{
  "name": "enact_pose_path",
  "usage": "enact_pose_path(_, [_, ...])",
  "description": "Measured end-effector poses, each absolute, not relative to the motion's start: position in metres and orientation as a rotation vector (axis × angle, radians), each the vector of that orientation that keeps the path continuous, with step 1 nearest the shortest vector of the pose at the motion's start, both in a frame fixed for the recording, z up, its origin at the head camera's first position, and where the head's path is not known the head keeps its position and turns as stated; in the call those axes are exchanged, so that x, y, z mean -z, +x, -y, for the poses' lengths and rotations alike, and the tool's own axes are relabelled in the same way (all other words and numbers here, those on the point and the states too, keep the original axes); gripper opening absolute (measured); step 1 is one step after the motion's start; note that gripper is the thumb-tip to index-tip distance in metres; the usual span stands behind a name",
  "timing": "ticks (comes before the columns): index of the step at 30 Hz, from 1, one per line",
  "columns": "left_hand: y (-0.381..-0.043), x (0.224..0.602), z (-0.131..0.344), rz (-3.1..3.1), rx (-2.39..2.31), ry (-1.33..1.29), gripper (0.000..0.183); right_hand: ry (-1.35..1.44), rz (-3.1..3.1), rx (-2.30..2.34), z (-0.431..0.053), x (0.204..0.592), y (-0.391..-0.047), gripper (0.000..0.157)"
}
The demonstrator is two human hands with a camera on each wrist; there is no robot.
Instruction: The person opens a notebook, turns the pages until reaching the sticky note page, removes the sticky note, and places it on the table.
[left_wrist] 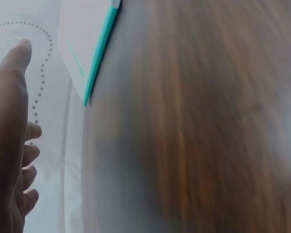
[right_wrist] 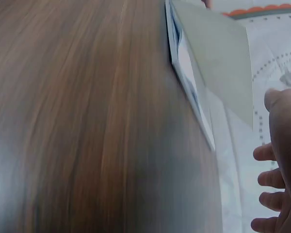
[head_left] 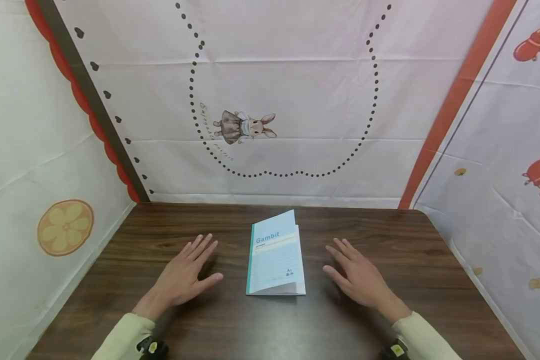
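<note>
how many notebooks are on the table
1: the Gambit notebook lies near the middle of the dark wood-grain table, teal spine to the left in the head view, front cover partly lifted. Anything directly beneath it would be hidden.

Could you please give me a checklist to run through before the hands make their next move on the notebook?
1. Left hand and right hand free: ok, neither holds anything.
2. Notebook between the hands: ok, touching neither.
3. Notebook fully on the table: ok, inside its edges.
4. Teal spine towards the left hand: ok.
5. Front cover lying flat: not ok, its free side is raised.
6. Inside pages blank: cannot tell.
</note>
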State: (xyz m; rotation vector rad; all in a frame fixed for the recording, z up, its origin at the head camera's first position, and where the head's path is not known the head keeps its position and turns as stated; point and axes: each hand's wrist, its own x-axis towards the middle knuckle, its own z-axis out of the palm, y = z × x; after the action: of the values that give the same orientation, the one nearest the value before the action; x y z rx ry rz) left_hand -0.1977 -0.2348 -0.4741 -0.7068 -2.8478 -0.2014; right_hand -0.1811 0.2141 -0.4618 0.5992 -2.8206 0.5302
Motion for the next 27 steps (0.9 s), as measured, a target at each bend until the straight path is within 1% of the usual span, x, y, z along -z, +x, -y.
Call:
enact_pose_path(9, [-0.196, 0.463, 0.205, 2.816, 0.414, -0.705, 0.074, 0.548, 2.812, -0.611, -0.174, 0.459, -0.178, 0.061])
enact_pose_path(14, [-0.198, 0.46, 0.189, 2.803, 0.461, -0.705, 0.07, 0.545, 2.792, -0.661, -0.157, 0.457, -0.178, 0.058])
enact_pose_path(27, [-0.205, 0.45, 0.156, 2.771, 0.525, -0.703, 0.064, 0.589, 2.768, -0.739, -0.137, 0.456, -0.178, 0.06])
